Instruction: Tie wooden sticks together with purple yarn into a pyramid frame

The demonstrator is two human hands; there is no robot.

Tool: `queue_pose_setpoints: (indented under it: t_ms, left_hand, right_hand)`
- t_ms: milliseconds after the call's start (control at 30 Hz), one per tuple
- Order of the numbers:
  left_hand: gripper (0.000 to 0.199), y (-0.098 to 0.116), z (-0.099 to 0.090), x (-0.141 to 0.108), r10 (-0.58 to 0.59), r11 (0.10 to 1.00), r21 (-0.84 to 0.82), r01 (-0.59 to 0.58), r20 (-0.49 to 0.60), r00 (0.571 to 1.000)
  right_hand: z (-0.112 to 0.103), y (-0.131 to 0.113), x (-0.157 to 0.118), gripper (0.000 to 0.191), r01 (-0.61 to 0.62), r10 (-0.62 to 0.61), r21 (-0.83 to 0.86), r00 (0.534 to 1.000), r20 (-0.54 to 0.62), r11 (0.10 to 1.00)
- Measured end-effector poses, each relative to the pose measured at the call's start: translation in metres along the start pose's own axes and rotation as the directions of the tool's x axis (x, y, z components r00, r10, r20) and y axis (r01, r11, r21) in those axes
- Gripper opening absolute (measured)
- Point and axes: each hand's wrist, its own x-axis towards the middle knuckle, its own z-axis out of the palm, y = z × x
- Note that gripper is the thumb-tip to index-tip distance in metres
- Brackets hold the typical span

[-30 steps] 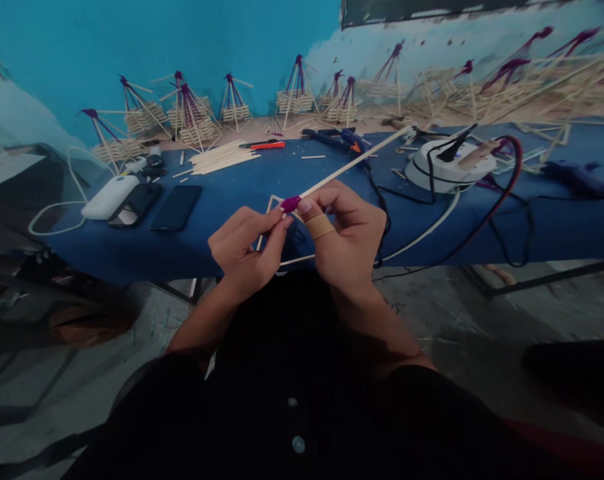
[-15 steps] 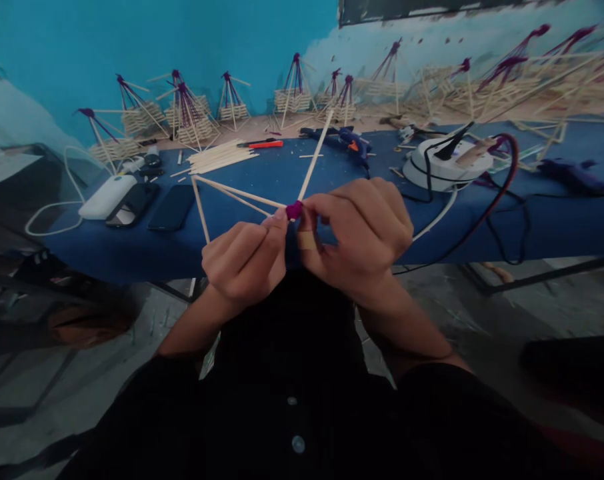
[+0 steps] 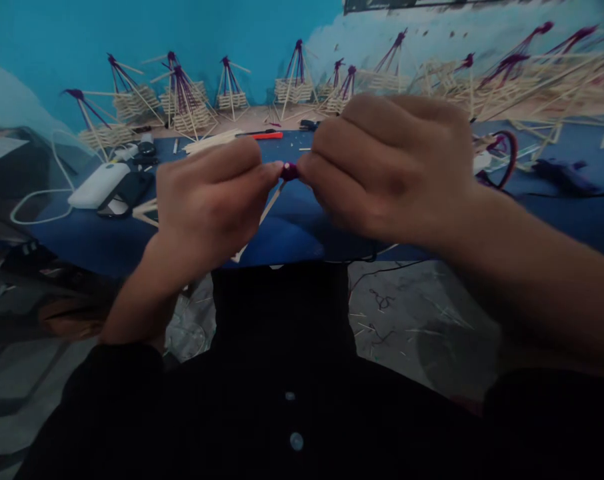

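Note:
A dark purple wrapped joint (image 3: 289, 171) sits between the fingertips of both hands, with a thin pale stick (image 3: 272, 203) running down from it. My left hand (image 3: 212, 200) is closed, its thumb and finger pinching the joint from the left. From the right, my right hand (image 3: 387, 170) pinches the same joint with curled fingers. Pale sticks joined at a corner (image 3: 146, 212) show left of my left hand; much of the stick frame is hidden behind the hands.
Stick structures with purple tops (image 3: 298, 67) line the wall. An orange cutter (image 3: 267, 135) lies near loose sticks (image 3: 215, 141). A white power bank (image 3: 99, 185) with a cable is at the left; a dark glue gun (image 3: 565, 177) is at the right.
Both hands have risen and look larger, nearer the camera. The purple joint has moved up, and the stick frame has turned. My right hand now hides the white round object.

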Motion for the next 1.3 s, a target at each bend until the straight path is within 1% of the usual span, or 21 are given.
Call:
queue_pose_setpoints:
  t_ms: [33, 67, 100, 167, 233, 267, 300, 367, 433, 467, 500, 533, 567, 633, 733, 833, 900, 1000, 1067, 1167, 1300]
  left_hand:
    - [0.04, -0.001, -0.006, 0.008, 0.055, 0.99, 0.12, -0.072, 0.137, 0.989]
    - [0.033, -0.003, -0.012, 0.015, 0.108, 0.98, 0.141, -0.138, 0.205, 0.973]
    - [0.03, -0.007, -0.016, 0.022, 0.155, 0.976, 0.112, -0.187, 0.245, 0.957]
    - [0.027, -0.018, -0.022, 0.034, 0.297, 0.95, 0.013, -0.312, 0.269, 0.916]
    - [0.026, -0.031, -0.021, 0.042, 0.486, 0.872, -0.124, -0.473, 0.331, 0.809]
    - [0.023, -0.037, -0.019, 0.044, 0.499, 0.867, -0.206, -0.454, 0.323, 0.805]
    - [0.02, -0.043, -0.016, 0.045, 0.462, 0.88, -0.282, -0.382, 0.324, 0.826]
    - [0.028, -0.052, -0.005, 0.042, 0.315, 0.902, -0.385, -0.196, 0.276, 0.908]
    - [0.038, -0.06, 0.009, 0.035, 0.171, 0.888, -0.458, -0.031, 0.267, 0.948]
    - [0.041, -0.063, 0.017, 0.031, 0.061, 0.872, -0.485, 0.069, 0.248, 0.967]
    - [0.041, -0.066, 0.025, 0.026, -0.038, 0.845, -0.513, 0.153, 0.228, 0.973]
    - [0.039, -0.069, 0.033, 0.021, -0.098, 0.817, -0.539, 0.204, 0.219, 0.971]
    - [0.036, -0.072, 0.042, 0.017, -0.133, 0.805, -0.548, 0.227, 0.207, 0.969]
    - [0.031, -0.078, 0.056, 0.01, -0.189, 0.825, -0.518, 0.224, 0.12, 0.975]
    - [0.029, -0.085, 0.072, 0.005, -0.26, 0.822, -0.517, 0.241, 0.037, 0.965]
    - [0.03, -0.088, 0.077, 0.005, -0.339, 0.751, -0.581, 0.313, 0.068, 0.938]
    - [0.029, -0.085, 0.075, 0.008, -0.42, 0.697, -0.609, 0.378, 0.081, 0.904]
    - [0.026, -0.075, 0.072, 0.013, -0.561, 0.638, -0.609, 0.471, 0.05, 0.826]
    - [0.023, -0.07, 0.071, 0.015, -0.6, 0.631, -0.61, 0.48, 0.009, 0.8]
    - [0.02, -0.067, 0.074, 0.016, -0.561, 0.698, -0.597, 0.395, -0.113, 0.82]
    - [0.019, -0.066, 0.08, 0.01, -0.379, 0.875, -0.44, 0.2, -0.366, 0.85]
  right_hand:
    - [-0.006, -0.001, 0.003, 0.063, -0.011, 0.013, -0.062, 0.999, 0.041, 0.998]
    - [-0.01, 0.0, 0.005, 0.062, -0.001, 0.01, -0.128, 0.997, 0.07, 0.992]
    - [-0.012, 0.002, 0.006, 0.059, 0.028, -0.011, -0.191, 0.996, 0.086, 0.981]
    - [-0.013, 0.011, 0.006, 0.049, 0.128, -0.112, -0.263, 0.991, 0.073, 0.956]
    - [-0.01, 0.024, 0.005, 0.041, 0.23, -0.233, -0.244, 0.972, 0.018, 0.942]
    - [-0.008, 0.03, 0.004, 0.039, 0.267, -0.277, -0.216, 0.961, -0.018, 0.939]
    - [-0.005, 0.036, 0.003, 0.038, 0.296, -0.312, -0.184, 0.948, -0.062, 0.937]
    - [0.004, 0.046, 0.002, 0.037, 0.352, -0.369, -0.122, 0.913, -0.171, 0.928]
    - [0.017, 0.053, 0.003, 0.031, 0.409, -0.412, -0.08, 0.853, -0.32, 0.909]
    - [0.026, 0.056, 0.003, 0.027, 0.431, -0.422, -0.073, 0.812, -0.403, 0.899]
    - [0.036, 0.058, 0.004, 0.026, 0.423, -0.39, -0.052, 0.775, -0.498, 0.905]
    - [0.047, 0.061, 0.006, 0.025, 0.424, -0.354, -0.008, 0.744, -0.567, 0.905]
    - [0.059, 0.064, 0.008, 0.027, 0.393, -0.28, 0.064, 0.751, -0.598, 0.917]
    - [0.085, 0.073, 0.015, 0.029, 0.3, -0.068, 0.271, 0.775, -0.629, 0.915]
    - [0.12, 0.084, 0.026, 0.026, 0.191, 0.185, 0.501, 0.773, -0.606, 0.844]
    - [0.136, 0.087, 0.036, 0.025, 0.164, 0.293, 0.624, 0.774, -0.562, 0.764]
    - [0.134, 0.082, 0.039, 0.028, 0.148, 0.334, 0.689, 0.791, -0.513, 0.709]
    - [0.123, 0.073, 0.042, 0.034, 0.11, 0.373, 0.77, 0.826, -0.422, 0.628]
    - [0.116, 0.069, 0.043, 0.038, 0.093, 0.388, 0.807, 0.841, -0.377, 0.584]
    - [0.112, 0.065, 0.046, 0.042, 0.054, 0.427, 0.855, 0.849, -0.311, 0.516]
    - [0.111, 0.059, 0.047, 0.048, 0.044, 0.443, 0.892, 0.856, -0.266, 0.45]
